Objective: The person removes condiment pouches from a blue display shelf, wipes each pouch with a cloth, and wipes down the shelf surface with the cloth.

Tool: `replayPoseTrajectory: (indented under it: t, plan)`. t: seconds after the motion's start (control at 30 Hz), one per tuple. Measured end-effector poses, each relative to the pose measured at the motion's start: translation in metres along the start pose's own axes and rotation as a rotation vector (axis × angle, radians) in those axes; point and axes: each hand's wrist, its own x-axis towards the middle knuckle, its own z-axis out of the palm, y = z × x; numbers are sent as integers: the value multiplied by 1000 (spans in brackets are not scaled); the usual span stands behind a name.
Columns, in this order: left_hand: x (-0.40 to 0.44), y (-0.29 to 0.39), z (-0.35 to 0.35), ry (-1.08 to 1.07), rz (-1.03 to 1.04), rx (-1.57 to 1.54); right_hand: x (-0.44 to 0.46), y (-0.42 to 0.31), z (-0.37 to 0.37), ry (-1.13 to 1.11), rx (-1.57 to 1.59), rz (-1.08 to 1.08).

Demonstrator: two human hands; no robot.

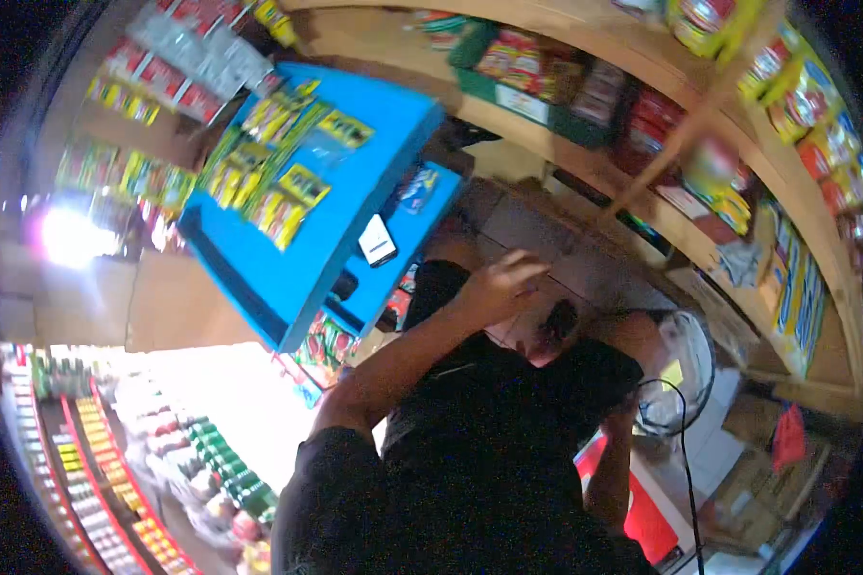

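Observation:
My left hand (506,286) is raised over my lap with its fingers stretched out and somewhat apart. Nothing shows in it, though motion blurs the fingertips. To its left, a smartphone (377,241) with a lit screen lies on the lower blue shelf (405,251), apart from the hand. My right hand (623,410) hangs low beside my right thigh, near a round clear-sided bin (708,369). Its fingers are mostly hidden, so I cannot tell what they do. A thin black cable (686,450) runs down close to it.
A blue counter (355,182) holds several yellow-green sachets (302,184). Wooden shelves (585,158) with packets curve along the top and right. Bottles (221,455) stand in rows at the lower left. Cardboard boxes (762,422) lie at the right, and a red-and-white box (647,522) below.

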Motion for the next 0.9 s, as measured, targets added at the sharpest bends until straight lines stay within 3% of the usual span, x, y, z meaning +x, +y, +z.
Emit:
replayPoseTrajectory:
  t: [0.1, 0.2, 0.3, 0.37, 0.4, 0.43, 0.5, 0.53, 0.63, 0.7, 0.73, 0.77, 0.83, 0.9]
  plan:
    - [-62, -16, -41, 153, -180, 229, -2, -17, -18, -85, -211, -80]
    - [-135, -51, -47, 228, -205, 235, -6, -36, -34, -170, -479, -203]
    - [-205, -49, -56, 360, -383, 104, -8, -48, -51, -247, -865, -416]
    - [-246, -57, -62, 411, -876, -220, -9, -56, -63, -266, -1090, -591]
    - [-276, -84, -49, 641, -902, -198, -8, -59, -69, -268, -1131, -637]
    - [-305, -111, -36, 884, -904, -169, -7, -55, -75, -283, -1112, -660]
    - [-366, -179, -14, 1288, -870, -74, -11, -61, -98, -202, -895, -410]
    - [-381, -196, -21, 1496, -1016, -296, -14, -64, -111, -167, -762, -273]
    - [-434, -265, -36, 1600, -1316, -389, 6, -53, -171, 1, -30, 251]
    - [-460, -308, -28, 1632, -1299, -783, 32, -41, -232, 199, 719, 371]
    - [-467, -326, -22, 1645, -1263, -949, 43, -49, -261, 196, 890, 332]
    - [-462, -337, -27, 1607, -1258, -1042, 51, -61, -289, 166, 983, 275]
    - [-453, -349, -33, 1566, -1229, -1070, 67, -209, -304, 154, 749, 276]
    - [-446, -356, -35, 1516, -1217, -1070, 83, -344, -298, -138, 459, -13]
